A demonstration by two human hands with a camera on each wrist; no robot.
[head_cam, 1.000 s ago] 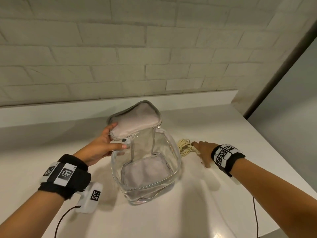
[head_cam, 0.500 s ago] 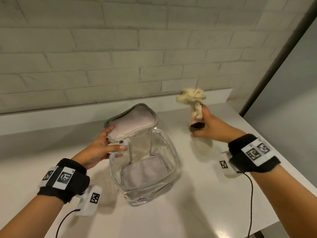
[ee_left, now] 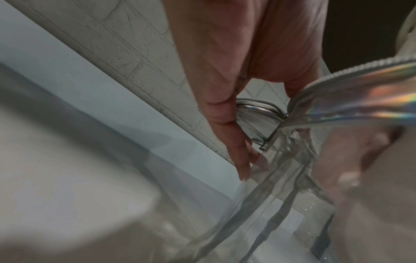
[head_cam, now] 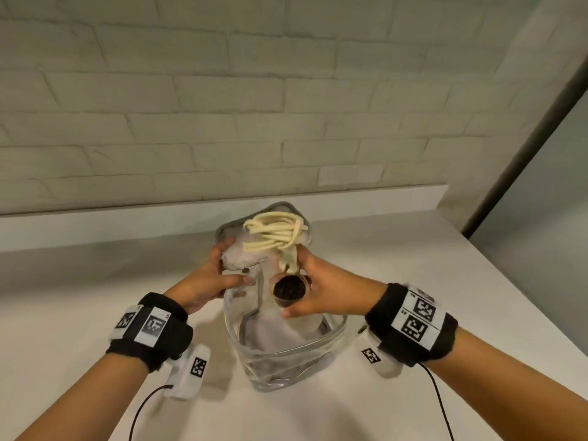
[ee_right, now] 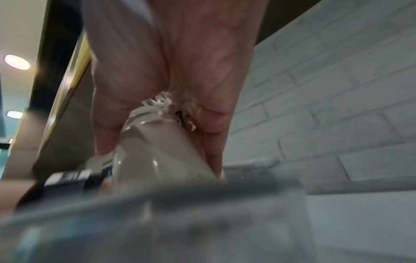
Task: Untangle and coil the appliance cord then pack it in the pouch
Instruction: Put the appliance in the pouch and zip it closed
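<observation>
A clear pouch stands upright on the white table, its grey lid flap folded back. My left hand pinches the flap's front edge and holds it up; in the left wrist view its fingers lie beside the zipper rim. My right hand grips a pale appliance with a dark round end, just over the pouch's mouth. The cream cord, coiled in a bundle, sticks up from that grip in front of the flap. In the right wrist view the appliance body fills my palm.
The white table runs to an edge at the right. A low white ledge and a brick wall stand behind the pouch. Black cables trail from both wrist cameras toward me.
My right hand picked the cord bundle off the table right of the pouch, lifted it, and brought it left over the pouch's mouth. My left hand kept hold of the flap.
</observation>
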